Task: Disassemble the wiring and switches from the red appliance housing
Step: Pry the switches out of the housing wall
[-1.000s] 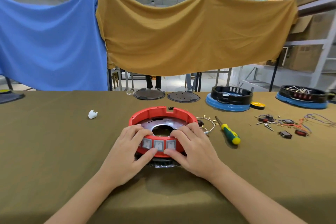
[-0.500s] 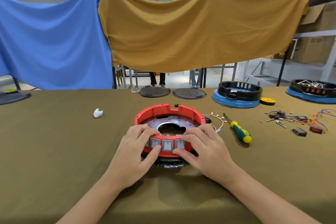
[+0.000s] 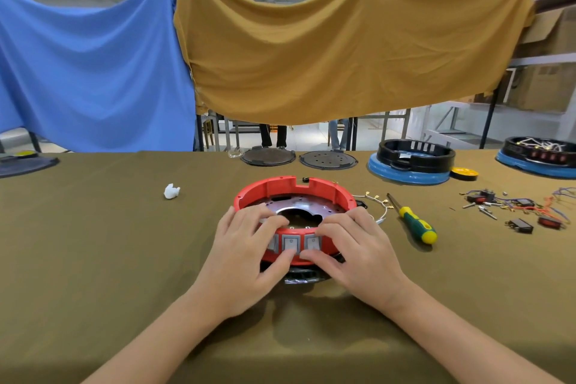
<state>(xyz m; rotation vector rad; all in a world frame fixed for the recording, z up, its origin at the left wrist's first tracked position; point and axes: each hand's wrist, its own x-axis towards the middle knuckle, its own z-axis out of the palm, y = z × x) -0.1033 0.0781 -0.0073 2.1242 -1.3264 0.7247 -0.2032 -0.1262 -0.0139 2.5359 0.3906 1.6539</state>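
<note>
Still early, by the look of it: the red housing (image 3: 295, 196) is sitting on the desk (image 3: 93, 259) right in front of the person, and its three grey rocker switches (image 3: 291, 242) are sitting in their slots on the near wall, none of them pushed out. Both hands are clasping that near wall. The left hand (image 3: 246, 256) is curling its fingers (image 3: 271, 221) over the rim into the housing while its thumb is pressing up from below the switch row; the right hand (image 3: 358, 254) is mirroring it, fingers hooked over the rim and thumb lying under the switches. So the fingers are closing around the housing itself, probably working to squeeze a switch free.

Some wiring with small terminals (image 3: 372, 201) is trailing out at the housing's right side, touching or just beside it; whether it is detached I cannot tell. A green and yellow screwdriver (image 3: 413, 221) is lying near, unused. Well apart on the right, a heap of loose switches and wires (image 3: 523, 209) is resting, apparently stripped from other units such as the black and blue housing (image 3: 411, 162) beyond. Left to do, I judge: all three switches and whatever wiring is inside
</note>
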